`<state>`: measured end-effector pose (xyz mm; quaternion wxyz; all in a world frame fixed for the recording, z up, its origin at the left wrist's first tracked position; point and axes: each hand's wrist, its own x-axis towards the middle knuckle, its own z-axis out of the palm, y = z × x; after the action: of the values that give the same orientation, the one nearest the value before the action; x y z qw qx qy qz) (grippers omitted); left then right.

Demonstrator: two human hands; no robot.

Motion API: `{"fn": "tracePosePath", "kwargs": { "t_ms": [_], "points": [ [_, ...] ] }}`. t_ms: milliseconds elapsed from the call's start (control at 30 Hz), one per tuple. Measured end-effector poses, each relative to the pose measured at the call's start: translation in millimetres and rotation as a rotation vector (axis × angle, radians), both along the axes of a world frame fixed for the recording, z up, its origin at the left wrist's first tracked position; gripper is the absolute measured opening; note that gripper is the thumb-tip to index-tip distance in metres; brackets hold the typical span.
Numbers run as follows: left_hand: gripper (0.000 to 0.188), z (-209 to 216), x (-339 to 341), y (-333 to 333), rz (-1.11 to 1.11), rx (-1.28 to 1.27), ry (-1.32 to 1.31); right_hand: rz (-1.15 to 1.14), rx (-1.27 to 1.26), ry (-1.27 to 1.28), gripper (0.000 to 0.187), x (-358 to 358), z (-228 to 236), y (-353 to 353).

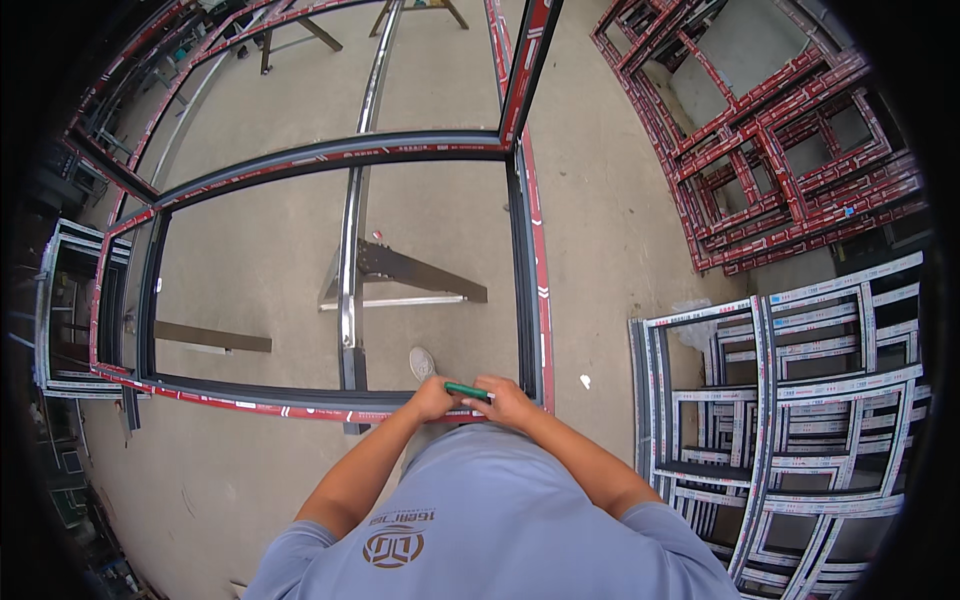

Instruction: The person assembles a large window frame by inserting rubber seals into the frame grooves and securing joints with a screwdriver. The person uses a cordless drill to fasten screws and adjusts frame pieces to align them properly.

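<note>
A slim green stick-shaped tool with a pale right end lies across both hands at the near bar of a large dark window frame. My left hand is closed at the tool's left end. Around the right end curl the fingers of my right hand. Both hands are right at the frame's near edge, close to its right corner, and partly cover the bar. The tool's exact kind is too small to make out. Red-and-white printed film covers the outer faces of the frame.
A shiny metal rail runs beneath the frame on a dark angled support leg. Stacks of red-filmed frames stand at far right, white-filmed frames at near right. More pale frames stand at left. My shoe shows inside the frame opening.
</note>
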<state>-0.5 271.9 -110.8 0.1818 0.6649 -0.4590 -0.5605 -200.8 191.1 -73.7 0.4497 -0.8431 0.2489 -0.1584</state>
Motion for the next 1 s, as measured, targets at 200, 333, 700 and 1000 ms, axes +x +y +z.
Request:
{"fn": "tracePosePath", "kwargs": {
  "t_ms": [200, 333, 700, 1000],
  "points": [
    [0.018, 11.8, -1.3, -1.3, 0.062, 0.054, 0.110, 0.123, 0.080, 0.052, 0.017, -2.0, -9.6, -2.6],
    [0.021, 5.8, 0.3, -1.3, 0.052, 0.061, 0.078, 0.092, 0.018, 0.067, 0.023, -0.5, -18.4, 1.4],
    [0.026, -19.3, -0.5, 2.3, 0.097, 0.076, 0.170, 0.148, -0.010, 0.000, 0.023, -2.1, -16.3, -3.2],
    [0.024, -15.9, -0.2, 0.9, 0.048, 0.010, 0.179, 0.098, 0.007, 0.112, 0.025, 3.6, -14.9, -2.6]
  ]
}}
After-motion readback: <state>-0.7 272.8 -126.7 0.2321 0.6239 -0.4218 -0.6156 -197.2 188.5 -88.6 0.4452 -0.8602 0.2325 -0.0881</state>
